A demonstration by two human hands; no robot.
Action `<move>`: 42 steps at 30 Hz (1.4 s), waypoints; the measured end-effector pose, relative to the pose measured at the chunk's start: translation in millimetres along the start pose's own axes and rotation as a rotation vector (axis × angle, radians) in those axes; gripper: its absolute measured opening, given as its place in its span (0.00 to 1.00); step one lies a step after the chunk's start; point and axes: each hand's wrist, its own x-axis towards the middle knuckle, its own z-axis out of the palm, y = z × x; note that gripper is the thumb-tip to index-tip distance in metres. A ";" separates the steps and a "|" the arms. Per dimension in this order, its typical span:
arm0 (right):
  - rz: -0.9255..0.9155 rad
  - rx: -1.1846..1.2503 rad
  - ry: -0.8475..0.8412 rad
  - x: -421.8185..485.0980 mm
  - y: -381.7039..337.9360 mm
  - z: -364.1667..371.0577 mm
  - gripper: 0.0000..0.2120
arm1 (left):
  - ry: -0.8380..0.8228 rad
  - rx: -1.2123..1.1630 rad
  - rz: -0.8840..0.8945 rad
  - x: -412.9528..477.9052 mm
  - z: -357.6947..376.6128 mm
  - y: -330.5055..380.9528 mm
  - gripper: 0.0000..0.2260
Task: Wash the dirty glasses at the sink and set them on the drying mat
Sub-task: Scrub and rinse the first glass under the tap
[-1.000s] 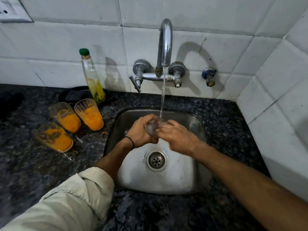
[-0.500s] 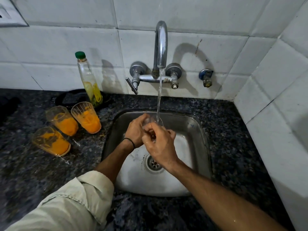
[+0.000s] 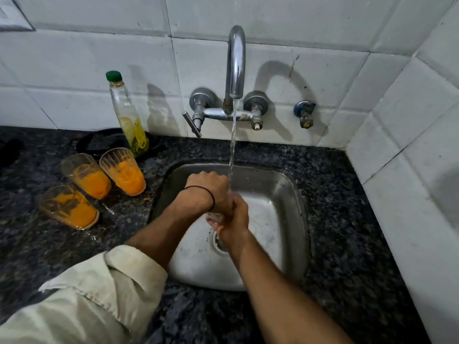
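Both my hands meet over the steel sink [image 3: 285, 184] under the running water from the tap [image 3: 236, 60]. My right hand [image 3: 236, 217] grips a clear glass [image 3: 214, 216], of which only the base shows at its left side. My left hand [image 3: 211, 187] is turned back-up over the glass, its fingers hidden. Three dirty glasses smeared with orange residue stand on the counter left of the sink: one [image 3: 124, 171], one [image 3: 87, 176] and a nearer one [image 3: 69, 207].
A clear bottle with a green cap [image 3: 128, 115] stands against the tiled wall behind the dirty glasses, beside a dark round object [image 3: 104, 142]. Dark speckled stone counter [image 3: 347, 219] surrounds the sink. A tiled side wall rises at the right.
The glass has come lower and nearer in the sink. My left hand has rolled over on top of it, and my right hand now wraps it from the right.
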 end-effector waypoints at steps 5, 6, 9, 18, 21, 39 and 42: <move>0.013 -0.390 0.109 10.6 -0.4 -9.9 0.17 | -0.171 -0.183 -0.012 3.9 32.6 -24.0 0.19; -0.044 -0.571 0.152 13.0 -6.4 -11.3 0.16 | -0.232 -0.317 0.020 4.9 42.8 -32.7 0.17; -0.341 -1.100 0.082 11.8 -23.7 -9.9 0.12 | -0.406 -0.886 0.081 0.3 77.4 -48.0 0.18; -0.814 -1.655 -0.115 -26.0 -54.6 20.5 0.17 | 0.036 -1.472 0.019 -5.2 92.0 -11.6 0.07; -0.964 -1.702 0.117 -32.8 -43.6 29.6 0.19 | 0.431 -1.167 -0.148 -2.1 86.5 13.5 0.02; -0.758 -1.675 -0.253 -39.0 -84.4 24.9 0.18 | -0.188 -1.399 0.303 0.6 51.7 -24.7 0.10; -0.717 -1.589 -0.410 -43.2 -86.0 22.6 0.18 | -0.264 -1.407 0.410 0.3 48.9 -35.3 0.10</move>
